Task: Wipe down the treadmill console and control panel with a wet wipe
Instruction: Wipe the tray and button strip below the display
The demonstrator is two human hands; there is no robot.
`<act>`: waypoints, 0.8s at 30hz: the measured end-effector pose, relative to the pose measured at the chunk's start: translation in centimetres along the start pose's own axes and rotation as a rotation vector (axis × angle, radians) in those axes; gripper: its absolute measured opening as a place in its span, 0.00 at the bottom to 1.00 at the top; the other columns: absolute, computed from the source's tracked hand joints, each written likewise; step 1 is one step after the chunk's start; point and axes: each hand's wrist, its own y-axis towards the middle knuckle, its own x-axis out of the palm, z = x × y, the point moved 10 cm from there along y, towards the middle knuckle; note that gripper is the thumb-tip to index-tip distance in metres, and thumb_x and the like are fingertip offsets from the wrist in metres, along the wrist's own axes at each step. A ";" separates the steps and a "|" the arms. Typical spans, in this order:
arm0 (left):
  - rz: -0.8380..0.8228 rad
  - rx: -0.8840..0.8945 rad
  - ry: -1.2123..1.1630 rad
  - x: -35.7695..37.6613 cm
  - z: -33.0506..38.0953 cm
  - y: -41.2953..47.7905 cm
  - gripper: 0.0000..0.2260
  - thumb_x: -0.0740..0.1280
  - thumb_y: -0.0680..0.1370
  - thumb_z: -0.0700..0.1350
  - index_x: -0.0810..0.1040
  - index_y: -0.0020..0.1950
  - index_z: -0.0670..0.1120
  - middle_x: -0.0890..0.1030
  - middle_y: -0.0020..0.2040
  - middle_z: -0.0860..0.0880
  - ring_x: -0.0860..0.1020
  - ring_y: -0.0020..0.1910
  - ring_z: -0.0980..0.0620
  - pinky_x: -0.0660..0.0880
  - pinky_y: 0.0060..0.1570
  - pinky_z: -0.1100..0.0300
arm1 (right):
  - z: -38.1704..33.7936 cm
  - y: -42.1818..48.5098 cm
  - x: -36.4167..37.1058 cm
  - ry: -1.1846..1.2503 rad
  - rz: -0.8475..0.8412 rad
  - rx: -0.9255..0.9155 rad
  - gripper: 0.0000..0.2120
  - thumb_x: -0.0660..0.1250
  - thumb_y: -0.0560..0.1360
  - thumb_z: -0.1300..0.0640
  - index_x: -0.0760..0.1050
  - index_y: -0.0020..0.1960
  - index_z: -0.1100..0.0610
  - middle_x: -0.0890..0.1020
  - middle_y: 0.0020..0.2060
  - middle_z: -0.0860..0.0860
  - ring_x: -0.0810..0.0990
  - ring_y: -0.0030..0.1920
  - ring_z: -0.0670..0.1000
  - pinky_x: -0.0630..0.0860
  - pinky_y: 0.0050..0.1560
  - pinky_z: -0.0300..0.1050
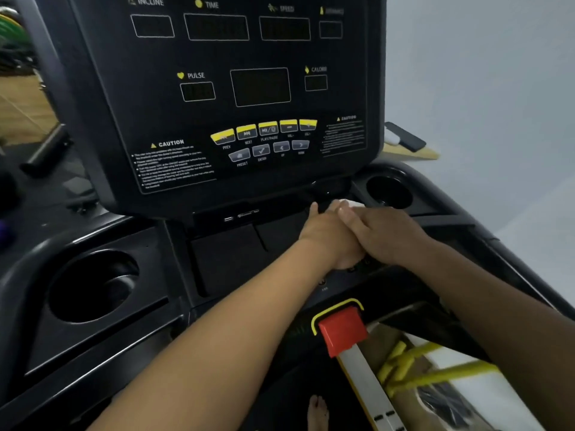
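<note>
The black treadmill console (217, 88) fills the upper view, with dark display windows and a control panel of yellow and grey buttons (264, 138). Below it both hands meet on the black ledge (249, 244) under the console. My left hand (323, 234) lies flat with its fingers pointing at the console base. My right hand (389, 234) rests partly over the left one. A bit of white wet wipe (353, 203) shows just past the fingertips, pressed against the ledge; the rest of it is hidden under the hands.
Round cup holders sit at the left (93, 284) and the right (389, 191) of the ledge. A red safety key block (342, 331) with a yellow frame lies near me, with a yellow cord (435, 371) beside it. A bare foot (317, 412) shows below.
</note>
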 end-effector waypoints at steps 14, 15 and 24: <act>0.229 -0.108 0.137 -3.8 -3.0 -12.5 0.13 0.54 0.81 0.50 0.76 0.53 0.48 0.83 0.53 0.44 0.79 0.54 0.42 0.61 0.70 0.45 | -8.6 -4.1 1.0 0.277 -0.085 -0.214 0.27 0.46 0.82 0.41 0.73 0.35 0.54 0.80 0.39 0.51 0.77 0.44 0.52 0.65 0.45 0.47; 0.223 -0.143 0.147 -3.8 -4.1 -14.3 0.10 0.56 0.80 0.50 0.75 0.51 0.50 0.83 0.53 0.45 0.79 0.55 0.43 0.60 0.71 0.46 | -10.7 -4.6 1.4 0.284 -0.096 -0.279 0.26 0.46 0.82 0.42 0.71 0.34 0.53 0.79 0.38 0.51 0.76 0.44 0.52 0.64 0.44 0.46; 0.080 -0.342 0.188 -3.0 -8.4 -20.6 0.14 0.58 0.78 0.50 0.79 0.57 0.50 0.83 0.56 0.48 0.78 0.60 0.45 0.61 0.73 0.46 | -18.4 -7.5 3.7 0.211 -0.174 -0.504 0.27 0.40 0.80 0.37 0.70 0.38 0.48 0.74 0.43 0.46 0.75 0.51 0.52 0.63 0.67 0.55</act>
